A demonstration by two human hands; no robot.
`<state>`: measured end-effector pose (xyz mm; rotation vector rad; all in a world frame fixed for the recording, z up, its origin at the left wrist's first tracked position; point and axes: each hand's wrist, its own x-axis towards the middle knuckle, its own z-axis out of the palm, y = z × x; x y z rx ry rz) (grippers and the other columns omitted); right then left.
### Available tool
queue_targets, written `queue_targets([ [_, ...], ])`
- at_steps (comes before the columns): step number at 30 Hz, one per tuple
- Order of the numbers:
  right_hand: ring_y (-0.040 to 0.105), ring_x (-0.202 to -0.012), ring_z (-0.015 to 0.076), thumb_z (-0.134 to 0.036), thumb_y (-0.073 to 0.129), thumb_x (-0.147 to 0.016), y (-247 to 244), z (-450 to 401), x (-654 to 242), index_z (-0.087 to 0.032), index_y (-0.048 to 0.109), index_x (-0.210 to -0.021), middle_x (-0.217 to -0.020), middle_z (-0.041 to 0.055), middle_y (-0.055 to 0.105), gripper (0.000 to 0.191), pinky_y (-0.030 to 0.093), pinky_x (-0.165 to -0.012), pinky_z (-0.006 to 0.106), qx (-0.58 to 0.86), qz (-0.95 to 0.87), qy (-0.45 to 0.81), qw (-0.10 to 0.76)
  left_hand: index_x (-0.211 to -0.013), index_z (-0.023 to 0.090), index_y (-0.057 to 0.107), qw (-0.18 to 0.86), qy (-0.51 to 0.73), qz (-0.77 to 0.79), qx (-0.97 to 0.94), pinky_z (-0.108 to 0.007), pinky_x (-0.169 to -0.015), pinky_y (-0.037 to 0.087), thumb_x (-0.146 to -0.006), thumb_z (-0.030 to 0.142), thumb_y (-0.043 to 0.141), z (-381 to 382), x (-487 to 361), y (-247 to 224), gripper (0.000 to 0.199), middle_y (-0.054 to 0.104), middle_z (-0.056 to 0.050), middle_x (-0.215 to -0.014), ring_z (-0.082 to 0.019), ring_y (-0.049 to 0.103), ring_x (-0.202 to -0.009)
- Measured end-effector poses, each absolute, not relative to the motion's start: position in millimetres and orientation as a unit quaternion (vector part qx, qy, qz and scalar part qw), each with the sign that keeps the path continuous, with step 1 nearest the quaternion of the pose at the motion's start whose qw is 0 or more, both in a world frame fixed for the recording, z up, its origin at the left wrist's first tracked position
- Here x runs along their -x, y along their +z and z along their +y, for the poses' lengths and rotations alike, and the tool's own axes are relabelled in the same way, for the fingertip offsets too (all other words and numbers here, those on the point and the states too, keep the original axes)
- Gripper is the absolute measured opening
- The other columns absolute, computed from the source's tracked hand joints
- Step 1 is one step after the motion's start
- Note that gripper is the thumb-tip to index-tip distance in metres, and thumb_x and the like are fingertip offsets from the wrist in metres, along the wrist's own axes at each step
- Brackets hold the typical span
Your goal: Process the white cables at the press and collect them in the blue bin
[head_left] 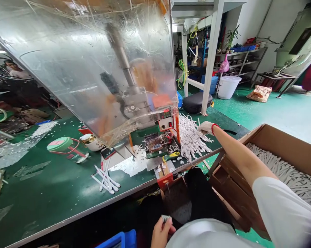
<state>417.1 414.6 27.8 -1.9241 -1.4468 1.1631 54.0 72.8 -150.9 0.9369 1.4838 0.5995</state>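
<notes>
My right hand (pixel 207 127), in a white glove with a red cuff, is at the right edge of a heap of white strips (pixel 192 136); its fingers are bent toward one strip, and the grip is too small to make out. Low in the view, my bare left hand (pixel 163 231) pinches a small greyish piece (pixel 166 218) between thumb and fingers. Left of the heap stands a machine behind a clear plastic sheet, with a control box (pixel 166 123). Several white strips (pixel 106 179) lie crossed on the green table (pixel 54 196).
A yellow-green handled tool (pixel 171 156) lies near the table edge. Further left are a green-lidded cup (pixel 63 146) and a gold-and-white pot (pixel 90 141). A cardboard box of strips (pixel 287 141) stands at the right, a blue bin (pixel 121 240) below. A person (pixel 16 70) is far left.
</notes>
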Motion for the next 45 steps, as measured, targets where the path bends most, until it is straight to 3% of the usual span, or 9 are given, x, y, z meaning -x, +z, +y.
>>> queue_targets([
  [5, 0.044, -0.044, 0.0048, -0.015, 0.061, -0.089, 36.2, 383.4, -415.8, -0.01, 0.059, -0.08, -0.053, -0.0023, 0.05, 0.01, 0.042, -0.048, 0.013, 0.658, -0.439, 0.542, 0.284, -0.074, 0.021, 0.056, 0.647, 0.246, 0.579, -0.431, -0.029, -0.059, 0.045, -0.069, 0.078, 0.058, 87.2, -67.0, -122.4, 0.057, 0.069, -0.004, -0.068, -0.019, 0.061, -0.062],
  [10, 0.052, -0.046, 0.0063, -0.024, 0.075, -0.079, 36.0, 315.7, -368.2, -0.015, 0.054, -0.083, -0.063, -0.001, 0.059, 0.024, 0.044, -0.042, 0.013, 0.501, -0.417, 0.672, 0.351, -0.093, 0.017, 0.062, 0.654, 0.31, 0.493, -0.484, -0.029, -0.066, 0.05, -0.085, 0.066, 0.054, 120.9, -107.6, -51.2, 0.051, 0.071, -0.006, -0.073, -0.019, 0.065, -0.07],
  [12, 0.054, -0.045, 0.0084, -0.033, 0.076, -0.079, 34.8, 282.1, -343.3, -0.017, 0.053, -0.084, -0.062, -0.0003, 0.06, 0.028, 0.045, -0.041, 0.015, 0.459, -0.464, 0.675, 0.344, -0.102, 0.016, 0.061, 0.623, 0.356, 0.48, -0.505, -0.028, -0.066, 0.052, -0.089, 0.063, 0.05, 133.2, -122.4, -25.2, 0.05, 0.072, -0.007, -0.077, -0.018, 0.067, -0.071],
  [15, 0.058, -0.047, 0.0118, -0.039, 0.07, -0.084, 35.0, 240.9, -313.5, -0.017, 0.055, -0.083, -0.06, 0.0014, 0.062, 0.027, 0.048, -0.042, 0.018, 0.477, -0.553, 0.61, 0.308, -0.088, 0.018, 0.058, 0.567, 0.384, 0.493, -0.537, -0.028, -0.062, 0.053, -0.09, 0.059, 0.053, 146.7, -134.8, -3.3, 0.042, 0.075, -0.008, -0.081, -0.018, 0.07, -0.069],
  [19, 0.06, -0.048, 0.013, -0.034, 0.065, -0.085, 37.7, 219.4, -292.4, -0.017, 0.056, -0.08, -0.059, 0.0012, 0.063, 0.02, 0.052, -0.045, 0.02, 0.514, -0.578, 0.559, 0.299, -0.078, 0.018, 0.055, 0.561, 0.386, 0.522, -0.514, -0.029, -0.057, 0.055, -0.091, 0.055, 0.052, 147.6, -132.9, -3.1, 0.04, 0.075, -0.009, -0.076, -0.019, 0.071, -0.062],
  [26, 0.061, -0.048, 0.0137, -0.031, 0.066, -0.083, 40.0, 218.3, -270.9, -0.018, 0.057, -0.082, -0.058, 0.0002, 0.062, 0.016, 0.053, -0.044, 0.021, 0.512, -0.583, 0.556, 0.298, -0.082, 0.016, 0.055, 0.609, 0.427, 0.507, -0.435, -0.024, -0.048, 0.052, -0.085, 0.052, 0.062, 130.2, -121.0, -13.5, 0.037, 0.071, -0.005, -0.07, -0.015, 0.066, -0.052],
  [37, 0.059, -0.048, 0.0133, -0.041, 0.068, -0.083, 29.5, 202.9, -261.0, -0.017, 0.055, -0.081, -0.059, 0.0008, 0.062, 0.027, 0.05, -0.044, 0.021, 0.486, -0.571, 0.59, 0.299, -0.083, 0.012, 0.064, 0.665, 0.415, 0.502, -0.366, -0.023, -0.05, 0.053, -0.079, 0.054, 0.07, 126.8, -115.8, -20.1, 0.042, 0.072, -0.006, -0.067, -0.017, 0.069, -0.054],
  [41, 0.057, -0.05, 0.0115, -0.049, 0.067, -0.084, 22.0, 213.5, -262.7, -0.015, 0.062, -0.085, -0.061, 0.0016, 0.061, 0.035, 0.046, -0.044, 0.019, 0.451, -0.561, 0.628, 0.295, -0.094, 0.009, 0.07, 0.697, 0.409, 0.485, -0.334, -0.023, -0.053, 0.054, -0.078, 0.051, 0.073, 126.0, -114.0, -16.7, 0.044, 0.073, -0.007, -0.069, -0.016, 0.07, -0.056],
  [45, 0.046, -0.047, 0.0067, -0.053, 0.07, -0.081, 15.5, 244.0, -252.7, -0.013, 0.065, -0.078, -0.059, 0.0006, 0.055, 0.04, 0.034, -0.04, 0.016, 0.417, -0.553, 0.668, 0.271, -0.097, 0.008, 0.071, 0.7, 0.433, 0.478, -0.305, -0.022, -0.052, 0.053, -0.077, 0.049, 0.074, 132.9, -106.1, -10.3, 0.046, 0.073, -0.008, -0.069, -0.018, 0.071, -0.058],
])
